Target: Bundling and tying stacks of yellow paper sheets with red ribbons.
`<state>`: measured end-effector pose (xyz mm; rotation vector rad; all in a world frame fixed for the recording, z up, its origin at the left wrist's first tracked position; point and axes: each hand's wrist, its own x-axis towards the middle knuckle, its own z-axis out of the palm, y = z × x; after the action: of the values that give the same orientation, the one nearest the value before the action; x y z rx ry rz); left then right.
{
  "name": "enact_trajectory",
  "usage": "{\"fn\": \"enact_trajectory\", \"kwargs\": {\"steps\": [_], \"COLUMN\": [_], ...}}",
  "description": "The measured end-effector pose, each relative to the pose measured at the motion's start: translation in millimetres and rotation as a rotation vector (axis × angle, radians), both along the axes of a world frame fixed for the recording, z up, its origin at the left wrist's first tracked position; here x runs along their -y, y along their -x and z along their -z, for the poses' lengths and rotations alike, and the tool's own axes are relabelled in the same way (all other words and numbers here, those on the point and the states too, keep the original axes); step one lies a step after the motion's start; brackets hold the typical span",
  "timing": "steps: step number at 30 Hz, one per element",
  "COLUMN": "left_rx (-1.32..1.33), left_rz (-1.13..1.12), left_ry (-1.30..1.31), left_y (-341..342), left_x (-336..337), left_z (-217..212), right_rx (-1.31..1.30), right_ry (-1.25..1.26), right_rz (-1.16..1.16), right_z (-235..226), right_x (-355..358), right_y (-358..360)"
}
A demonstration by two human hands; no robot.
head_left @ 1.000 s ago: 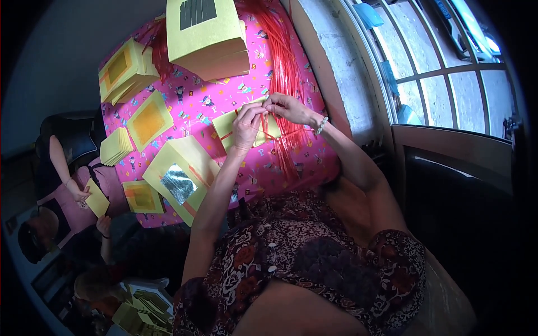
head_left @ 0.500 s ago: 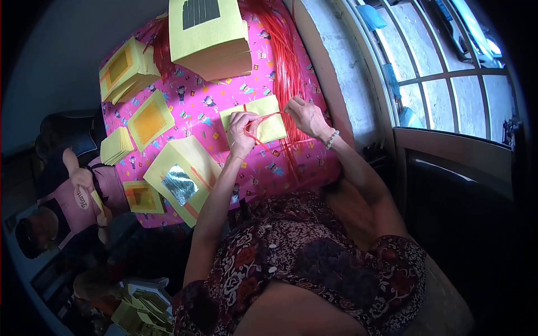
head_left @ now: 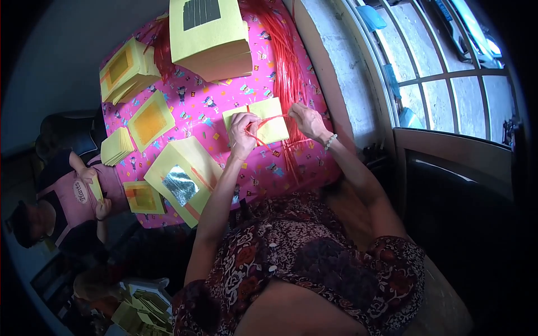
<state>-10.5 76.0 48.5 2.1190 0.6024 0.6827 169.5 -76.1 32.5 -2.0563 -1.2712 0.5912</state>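
A yellow paper bundle (head_left: 272, 129) lies on the pink patterned tablecloth in front of me, with a red plastic string (head_left: 273, 118) around and over it. My left hand (head_left: 244, 132) rests on the bundle's left side, its fingers pinched on the string. At the right edge, my right hand (head_left: 308, 120) grips the string's other end, and the stretch between both hands is drawn out sideways. A loose end hangs below my left fingers. Long red strands (head_left: 283, 61) run along the table's right side, passing beside the bundle.
A tall yellow paper stack (head_left: 210, 50) stands at the back. More yellow stacks (head_left: 126, 70) and sheets with orange squares (head_left: 150, 120) lie to the left. Nearer is a yellow stack with a silver square (head_left: 180, 185). A co-worker (head_left: 78, 193) in a pink apron holds yellow paper at left.
My right hand has moved slightly right and down, and the bundle has shifted a little to the right. The co-worker's hands have shifted on their paper.
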Motion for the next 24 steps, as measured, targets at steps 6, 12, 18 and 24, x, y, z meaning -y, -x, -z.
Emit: {"fn": "enact_trajectory", "kwargs": {"steps": [6,12,18,24], "left_rx": [0.007,-0.062,-0.007,-0.256], "left_rz": [0.032,0.060,0.043,0.635], "left_ry": [-0.004,-0.026,0.348,0.375], "left_y": [6.4,3.6,1.2,-23.5], "left_x": [-1.8,-5.2,-9.2,-44.0], "left_z": [-5.4,-12.5,-10.3,-33.4], "right_rx": [-0.049,-0.065,-0.172,-0.236], "right_ry": [-0.038,-0.036,0.001,-0.057], "right_rz": [0.038,0.048,0.013,-0.004], "right_z": [14.4,19.9,20.2,29.5], "right_x": [-0.8,2.8,-2.4,-1.0], "right_y": [1.5,2.8,-2.0,-1.5]}}
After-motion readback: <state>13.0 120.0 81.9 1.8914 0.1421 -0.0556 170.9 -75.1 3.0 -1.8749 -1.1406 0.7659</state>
